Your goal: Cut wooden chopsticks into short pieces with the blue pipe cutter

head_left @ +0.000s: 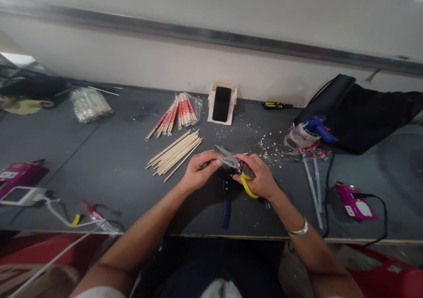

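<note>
My right hand (261, 176) is closed round the yellow handles of a pair of metal shears (231, 160), whose blades point up and left. Beside the blades, my left hand (198, 170) pinches something small that I cannot make out. Both hands hover over a dark grey table (115, 165). A loose pile of bare wooden chopsticks (175, 152) lies just left of my left hand. A blue-handled tool (226, 205) lies on the table under my hands.
Wrapped red-and-white chopsticks (178, 115) and a plastic bag of chopsticks (89, 104) lie further back. A phone leans in a small wooden stand (222, 104). Wood chips (269, 146), a blue glue gun (317, 128), a black bag (360, 113), glue sticks (312, 179), purple boxes (355, 201) and cables surround the spot.
</note>
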`<action>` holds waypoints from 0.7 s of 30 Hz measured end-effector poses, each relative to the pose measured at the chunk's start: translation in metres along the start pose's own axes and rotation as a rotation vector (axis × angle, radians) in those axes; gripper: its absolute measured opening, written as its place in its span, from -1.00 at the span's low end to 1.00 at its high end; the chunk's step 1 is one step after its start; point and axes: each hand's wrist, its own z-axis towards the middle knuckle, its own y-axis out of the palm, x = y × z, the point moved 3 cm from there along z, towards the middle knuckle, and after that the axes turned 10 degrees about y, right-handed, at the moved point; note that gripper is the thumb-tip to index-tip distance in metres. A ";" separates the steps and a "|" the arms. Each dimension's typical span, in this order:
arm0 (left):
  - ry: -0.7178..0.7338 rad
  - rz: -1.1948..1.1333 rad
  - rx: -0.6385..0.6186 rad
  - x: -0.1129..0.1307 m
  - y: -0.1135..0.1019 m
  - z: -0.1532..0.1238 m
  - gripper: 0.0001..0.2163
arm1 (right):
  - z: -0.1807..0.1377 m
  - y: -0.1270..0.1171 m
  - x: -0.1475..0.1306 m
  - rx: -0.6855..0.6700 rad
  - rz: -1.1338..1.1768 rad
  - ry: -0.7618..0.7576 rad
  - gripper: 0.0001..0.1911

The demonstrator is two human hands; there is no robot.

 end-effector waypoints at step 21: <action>-0.008 -0.087 -0.025 -0.006 0.003 -0.003 -0.62 | -0.008 0.004 -0.004 0.025 -0.124 -0.092 -0.41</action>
